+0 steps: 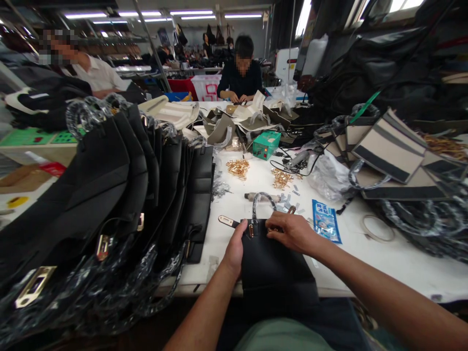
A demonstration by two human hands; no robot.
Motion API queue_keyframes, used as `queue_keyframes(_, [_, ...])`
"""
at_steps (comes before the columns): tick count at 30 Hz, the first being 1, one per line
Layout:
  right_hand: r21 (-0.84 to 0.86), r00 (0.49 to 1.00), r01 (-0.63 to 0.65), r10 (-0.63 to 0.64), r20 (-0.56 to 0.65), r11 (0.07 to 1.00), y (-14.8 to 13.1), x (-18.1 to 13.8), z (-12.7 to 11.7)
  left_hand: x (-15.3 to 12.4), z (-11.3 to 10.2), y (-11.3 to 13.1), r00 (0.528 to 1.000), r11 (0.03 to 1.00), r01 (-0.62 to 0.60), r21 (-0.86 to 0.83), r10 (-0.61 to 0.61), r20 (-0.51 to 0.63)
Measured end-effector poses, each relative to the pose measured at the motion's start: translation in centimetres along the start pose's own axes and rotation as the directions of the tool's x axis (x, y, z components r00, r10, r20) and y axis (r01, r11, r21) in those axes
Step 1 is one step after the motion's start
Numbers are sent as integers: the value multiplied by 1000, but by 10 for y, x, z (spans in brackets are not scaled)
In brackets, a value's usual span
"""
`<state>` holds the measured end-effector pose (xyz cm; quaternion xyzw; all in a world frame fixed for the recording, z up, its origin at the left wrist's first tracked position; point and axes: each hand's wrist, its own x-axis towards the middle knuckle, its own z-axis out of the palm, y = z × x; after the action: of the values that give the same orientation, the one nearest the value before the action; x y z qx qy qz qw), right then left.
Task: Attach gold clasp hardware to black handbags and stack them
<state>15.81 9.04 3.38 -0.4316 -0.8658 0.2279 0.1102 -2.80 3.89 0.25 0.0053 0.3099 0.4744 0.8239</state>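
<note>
A black handbag panel (pixel 276 263) lies over the table's front edge and hangs toward my lap. Its plastic-wrapped handle (pixel 263 196) loops up at the far edge, with gold hardware at the handle's base. My left hand (pixel 235 248) grips the panel's left edge, thumb on top, beside a strap with a gold plate (pixel 227 222). At the handle's right base, my right hand (pixel 290 231) has its fingers bent and pressed onto the panel around the hardware there. The fingertips partly cover that spot, so any small part between them is hidden.
Stacked black bag panels (pixel 98 170) fill the left. Gold hardware piles (pixel 237 168), a green power box (pixel 266 145), a blue packet (pixel 326 222) and a tape ring (pixel 377 229) lie on the white table. Beige panels (pixel 389 146) are heaped right. A co-worker (pixel 241 73) sits opposite.
</note>
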Motion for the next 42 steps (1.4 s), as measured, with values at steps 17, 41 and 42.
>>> queue_keyframes(17, [-100,995,56,-63,-75,993,-6,-6,7,-1,-3,-2,1000,999,-16,40,16,-18])
queue_keyframes(41, [-20,988,32,-35,-150,999,2,-15,7,7,-6,-6,965,960,-244,141,254,-64])
queue_keyframes(42, [-44,989,37,-43,-138,998,0,-15,7,8,-7,-6,960,953,-259,159,272,-64])
